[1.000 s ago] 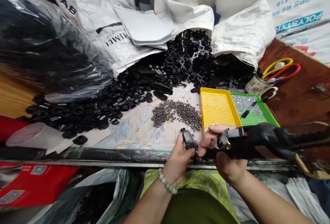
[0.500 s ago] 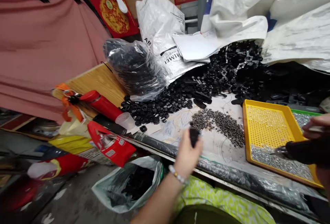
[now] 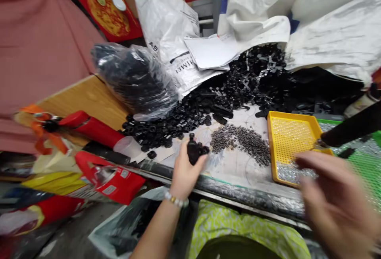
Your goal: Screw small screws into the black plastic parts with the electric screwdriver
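My left hand (image 3: pixel 187 171), with a beaded bracelet on the wrist, grips a black plastic part (image 3: pixel 194 151) with rounded knobs, above the table's front edge. My right hand (image 3: pixel 336 199), blurred by motion, is over the front right of the table with thumb and fingers apart and nothing seen in it. Just above it, a black power screwdriver (image 3: pixel 354 126) slants with its metal tip over a yellow perforated tray (image 3: pixel 271 147) that holds small silver screws. Between my hands lies a spread of tiny dark metal pieces (image 3: pixel 253 145).
Black ring-shaped parts (image 3: pixel 160 132) and black clip-like parts (image 3: pixel 253 72) are heaped along the back. White sacks (image 3: pixel 169 32) stand behind. A green tray (image 3: pixel 361 167) is at the right. Below the left edge hangs an open plastic bag (image 3: pixel 119 227); a red cylinder (image 3: pixel 89 128) lies at left.
My right hand has come away from the power screwdriver and moved toward the front of the table. My left hand still holds the black part, now turned to show its knobs. The view has shifted right.
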Motion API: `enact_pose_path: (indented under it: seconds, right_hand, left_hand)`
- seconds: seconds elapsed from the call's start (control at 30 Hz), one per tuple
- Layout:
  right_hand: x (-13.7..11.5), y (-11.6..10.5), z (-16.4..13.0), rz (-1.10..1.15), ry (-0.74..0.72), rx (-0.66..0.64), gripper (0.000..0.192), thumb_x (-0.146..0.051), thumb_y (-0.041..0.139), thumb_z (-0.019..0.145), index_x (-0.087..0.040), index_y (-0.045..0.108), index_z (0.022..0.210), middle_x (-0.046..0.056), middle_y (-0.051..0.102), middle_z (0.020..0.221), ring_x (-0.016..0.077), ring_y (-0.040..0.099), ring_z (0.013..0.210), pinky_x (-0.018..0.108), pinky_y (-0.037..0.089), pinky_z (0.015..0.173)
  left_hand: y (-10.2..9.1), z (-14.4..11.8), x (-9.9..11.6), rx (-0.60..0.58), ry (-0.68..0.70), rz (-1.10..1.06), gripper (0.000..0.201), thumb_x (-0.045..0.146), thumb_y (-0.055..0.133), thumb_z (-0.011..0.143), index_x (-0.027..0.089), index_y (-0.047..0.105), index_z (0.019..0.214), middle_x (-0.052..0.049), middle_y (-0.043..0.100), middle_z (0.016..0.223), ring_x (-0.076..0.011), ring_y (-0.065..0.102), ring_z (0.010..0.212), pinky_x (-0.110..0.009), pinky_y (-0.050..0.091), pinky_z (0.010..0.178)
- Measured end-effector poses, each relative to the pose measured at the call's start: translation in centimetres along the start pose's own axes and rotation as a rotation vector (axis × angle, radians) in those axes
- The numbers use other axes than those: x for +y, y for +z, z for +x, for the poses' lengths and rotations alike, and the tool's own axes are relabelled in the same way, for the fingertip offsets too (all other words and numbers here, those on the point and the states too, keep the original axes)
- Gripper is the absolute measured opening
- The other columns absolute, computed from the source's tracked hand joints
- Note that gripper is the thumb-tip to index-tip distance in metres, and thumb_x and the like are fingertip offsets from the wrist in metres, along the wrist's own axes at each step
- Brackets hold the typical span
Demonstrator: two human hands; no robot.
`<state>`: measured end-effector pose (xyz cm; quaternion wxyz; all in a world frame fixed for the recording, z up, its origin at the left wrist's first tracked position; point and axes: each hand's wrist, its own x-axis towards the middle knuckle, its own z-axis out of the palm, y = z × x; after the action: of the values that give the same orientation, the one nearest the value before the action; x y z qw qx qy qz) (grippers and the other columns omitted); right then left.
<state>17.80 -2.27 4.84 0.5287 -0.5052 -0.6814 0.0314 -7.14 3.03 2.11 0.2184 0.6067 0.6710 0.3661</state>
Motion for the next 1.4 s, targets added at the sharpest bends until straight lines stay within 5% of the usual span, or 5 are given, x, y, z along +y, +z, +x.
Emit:
enact_pose_path:
  seconds: [0.17, 0.4, 0.57, 1.1, 1.4]
  right_hand:
    - [0.4, 3.9, 0.7, 0.196, -0.042, -0.584, 0.031, -0.016, 0.043, 0.087, -0.020, 0.052, 0.116, 0.010, 0.058, 0.114, 0.0166, 0.055, 0.107, 0.032, 0.050, 0.089]
    - [2.4, 2.1, -0.5, 0.143, -0.048, -0.571, 0.040, -0.014, 0.045, 0.085, -0.021, 0.045, 0.125, 0.011, 0.053, 0.113, 0.0161, 0.058, 0.097, 0.029, 0.054, 0.080]
    - [2.5, 2.6, -1.4, 0.093, -0.059, -0.469, 0.039, -0.011, 0.047, 0.083, -0.019, 0.045, 0.121, 0.012, 0.052, 0.109, 0.0159, 0.058, 0.094, 0.028, 0.054, 0.078]
    - [2.0, 3.0, -1.8, 0.056, -0.171, -0.426, 0.045, -0.011, 0.055, 0.081, -0.023, 0.047, 0.123, 0.009, 0.063, 0.102, 0.0184, 0.059, 0.095, 0.032, 0.053, 0.079]
    - [0.6, 3.9, -2.1, 0.167, 0.265, -0.453, 0.028, -0.023, 0.059, 0.080, -0.020, 0.059, 0.108, 0.003, 0.065, 0.083, 0.0138, 0.060, 0.071, 0.026, 0.053, 0.065]
  left_hand:
    - [3.8, -4.4, 4.3, -0.419, -0.234, -0.729, 0.047, 0.027, 0.056, 0.080, 0.022, 0.036, 0.122, 0.003, 0.055, 0.075, -0.0067, 0.049, 0.054, -0.021, 0.042, 0.057]
    - [5.0, -4.9, 5.7, -0.592, -0.434, -1.185, 0.042, 0.015, 0.047, 0.083, 0.021, 0.037, 0.124, -0.002, 0.057, 0.094, -0.0079, 0.055, 0.073, -0.022, 0.044, 0.072]
    - [5.8, -5.5, 5.7, -0.572, -0.302, -0.972, 0.064, 0.012, 0.048, 0.080, 0.021, 0.021, 0.137, -0.009, 0.045, 0.134, -0.0152, 0.047, 0.117, -0.028, 0.034, 0.102]
    - [5.6, -6.6, 5.7, -0.410, -0.028, -0.327, 0.064, 0.013, 0.039, 0.081, 0.007, 0.016, 0.141, -0.019, 0.040, 0.138, -0.0243, 0.039, 0.127, -0.039, 0.034, 0.104]
    - [6.0, -7.2, 5.1, -0.263, 0.192, -0.069, 0.057, 0.015, 0.038, 0.082, 0.006, 0.028, 0.138, -0.018, 0.043, 0.137, -0.0280, 0.042, 0.125, -0.039, 0.037, 0.101]
